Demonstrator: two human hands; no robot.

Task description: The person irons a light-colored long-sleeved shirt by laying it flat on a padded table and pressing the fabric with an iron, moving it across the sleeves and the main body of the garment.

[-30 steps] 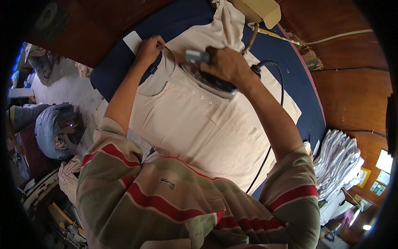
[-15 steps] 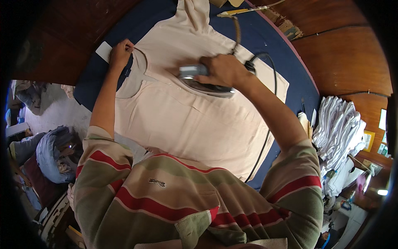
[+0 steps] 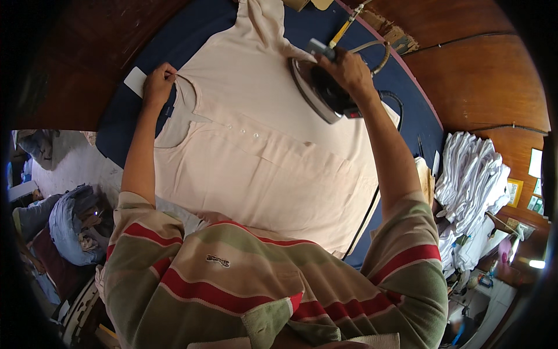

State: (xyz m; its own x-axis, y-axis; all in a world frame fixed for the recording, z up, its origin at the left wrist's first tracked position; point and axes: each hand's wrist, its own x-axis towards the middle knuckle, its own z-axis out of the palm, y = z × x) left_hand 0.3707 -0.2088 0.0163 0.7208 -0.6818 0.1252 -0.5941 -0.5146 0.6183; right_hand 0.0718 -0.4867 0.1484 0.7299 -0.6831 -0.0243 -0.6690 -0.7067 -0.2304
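Note:
A pale pink shirt (image 3: 250, 163) with a buttoned placket lies spread on a dark blue ironing surface (image 3: 192, 41). Its neckline is toward the left, where my left hand (image 3: 158, 84) pinches the collar edge. Beside that hand a white card-like piece (image 3: 135, 81) lies on the blue cloth. My right hand (image 3: 347, 72) grips the handle of a steam iron (image 3: 325, 90) at the shirt's far right part. The iron is tilted, with the rim of its metal plate showing; whether it touches the fabric I cannot tell. A hose and a black cord run from it.
White striped garments (image 3: 468, 174) hang in a thick row at the right. A brown wooden wall (image 3: 482, 75) closes off the far right. A hose with a yellow section (image 3: 343, 32) lies along the far edge. Bundled clothes (image 3: 75, 224) sit low at the left.
My right hand has carried the iron from the placket toward the far right and turned it. My left hand stays at the collar, slightly shifted, and the shirt's neckline has moved a little left.

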